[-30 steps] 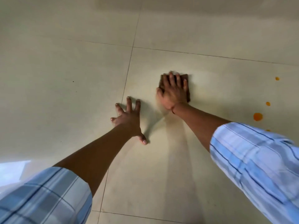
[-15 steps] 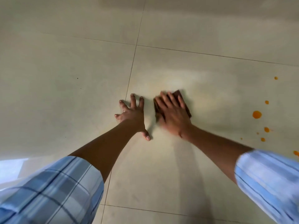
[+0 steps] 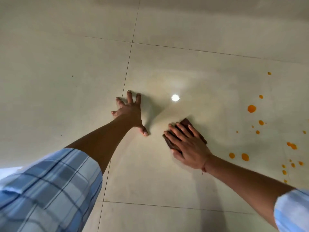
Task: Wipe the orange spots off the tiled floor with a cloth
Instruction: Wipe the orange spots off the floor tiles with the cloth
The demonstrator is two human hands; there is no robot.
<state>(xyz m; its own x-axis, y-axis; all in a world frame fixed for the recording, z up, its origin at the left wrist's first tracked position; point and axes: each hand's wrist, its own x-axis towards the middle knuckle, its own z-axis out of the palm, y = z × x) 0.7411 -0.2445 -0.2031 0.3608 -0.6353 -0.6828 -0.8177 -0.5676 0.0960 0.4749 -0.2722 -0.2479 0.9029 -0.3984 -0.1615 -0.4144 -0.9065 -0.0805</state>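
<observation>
The right hand (image 3: 189,144) lies flat, fingers spread, pressing a dark brown folded cloth (image 3: 185,122) onto the glossy cream tiled floor (image 3: 66,81) at lower centre. The left hand (image 3: 129,113) rests splayed wide beside it, empty. Round orange spots (image 3: 251,108) dot the right edge.

The glossy cream tiled floor (image 3: 167,181) has thin dark grout lines. A dark brown cloth (image 3: 186,123) lies flat on it (mostly covered), and both hands press on the floor. Orange spots (image 3: 251,108) dot the right side, well apart from the cloth.
</observation>
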